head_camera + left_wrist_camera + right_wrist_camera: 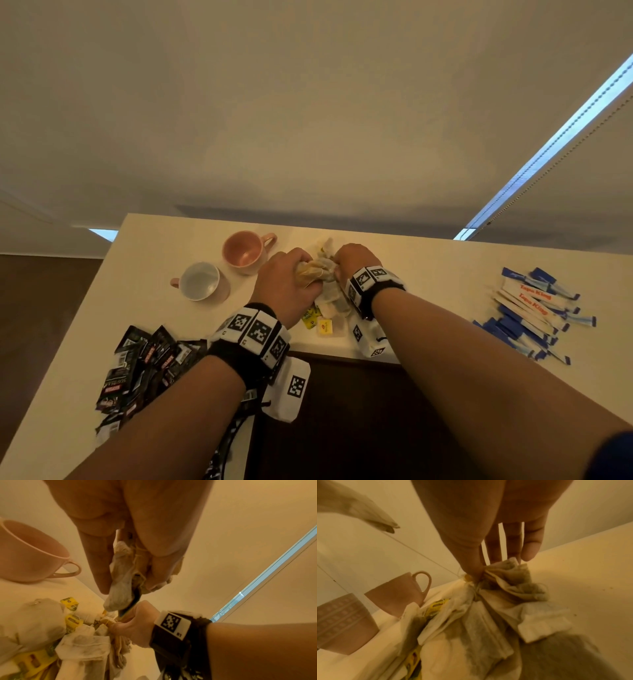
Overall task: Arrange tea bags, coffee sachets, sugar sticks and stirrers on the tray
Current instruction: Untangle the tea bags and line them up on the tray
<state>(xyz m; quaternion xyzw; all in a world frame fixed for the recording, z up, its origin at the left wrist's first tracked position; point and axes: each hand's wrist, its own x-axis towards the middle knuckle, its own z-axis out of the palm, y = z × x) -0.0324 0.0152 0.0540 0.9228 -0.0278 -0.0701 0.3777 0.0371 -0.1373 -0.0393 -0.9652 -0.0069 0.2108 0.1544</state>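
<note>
Tea bags (pixel 330 294) lie in a tangled heap near the middle of the bench (pixel 428 270), toward its far edge, their yellow tags (pixel 325 325) spilling toward the near edge. The left hand (pixel 286 287) grips a bunch of bags from the left side of the heap, fingers (pixel 101 561) and thumb curled round crumpled paper and string. The right hand (pixel 352 262) pinches another clump at the heap's right side, thumb pressed against the first fingers, the remaining fingers (pixel 530 545) loosely extended. The two hands sit just beside each other, with bags bunched between them.

A pink cup (pixel 245 251) stands close to the far edge, left of the heap, and a patterned pink mug (pixel 202 281) stands just nearer and further left. Black coffee sachets (pixel 144 366) pile at the bench's left near corner. Blue and white sugar sticks (pixel 534 315) are scattered toward the right edge, well apart from the heap.
</note>
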